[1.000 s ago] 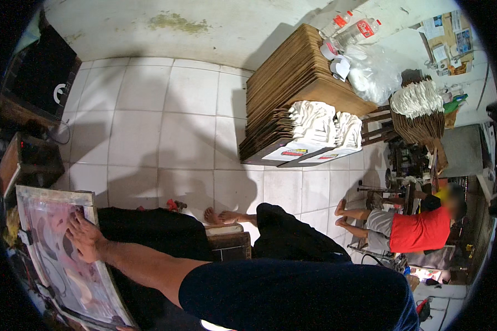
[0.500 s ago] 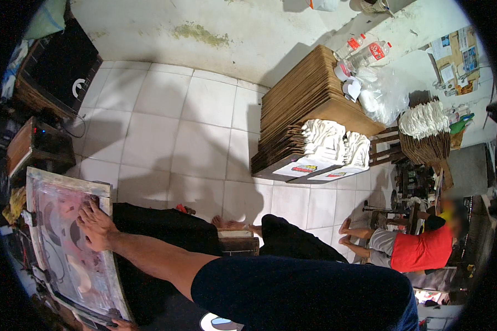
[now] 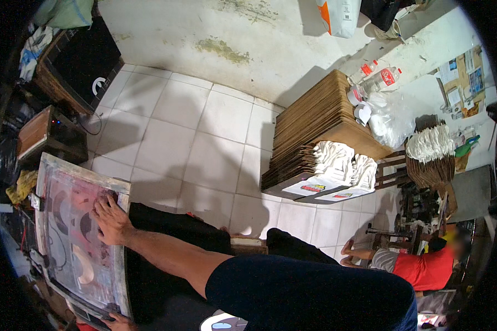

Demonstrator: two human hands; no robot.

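Note:
A screen-printing frame (image 3: 124, 220) with a clear, pink-smeared mesh stands tilted at the left. My right hand (image 3: 112, 220) rests on the upper part of the mesh, back of the hand up and fingers spread. A dark patch (image 3: 109, 195) shows at its fingertips; I cannot tell whether it is a rag or ink. The right forearm, in a dark sleeve, crosses the lower view. At the frame's lower corner, my left hand (image 3: 119, 321) is closed on the edge, partly cut off by the picture's rim. Pale curved shapes (image 3: 84, 265) show through the mesh.
Stacked brown boards (image 3: 309, 124) with white cloths (image 3: 334, 160) stand at centre right. Plastic bottles (image 3: 382, 80) stand on top. Further right, a person in a red shirt (image 3: 425, 270) sits. A wooden box (image 3: 36, 132) and a black speaker-like cabinet (image 3: 85, 60) stand upper left.
The whole view has shifted, so the scene sits farther right. My right hand stays on the upper mesh, with its fingers slightly repositioned; my left hand remains at the frame's lower corner.

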